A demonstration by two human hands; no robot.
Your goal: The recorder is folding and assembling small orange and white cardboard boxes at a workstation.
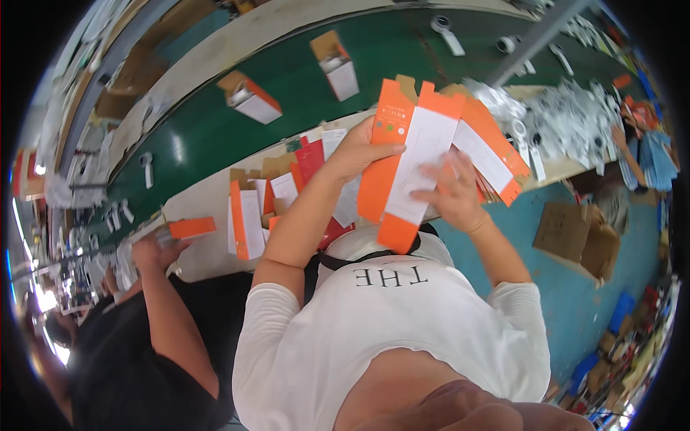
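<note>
My left hand (357, 152) is closed on the left edge of an orange and white folding carton (424, 147), thumb across its face. The carton is flattened or only partly unfolded, with flaps sticking out at its far end. My right hand (460, 200), somewhat blurred, has its fingers spread over the carton's white panel at the right edge. Just beyond that hand lies a stack of flat orange and white cartons (492, 147). I cannot tell whether the right fingertips touch the held carton.
Standing cartons (248, 219) crowd the bench to the left. Two open filled boxes (255, 104) and a white handheld device (447, 36) sit on the green conveyor (194, 147). Bagged parts (575, 118) heap at right, above a cardboard box (578, 241). A co-worker's hand (154, 251) holds an orange box.
</note>
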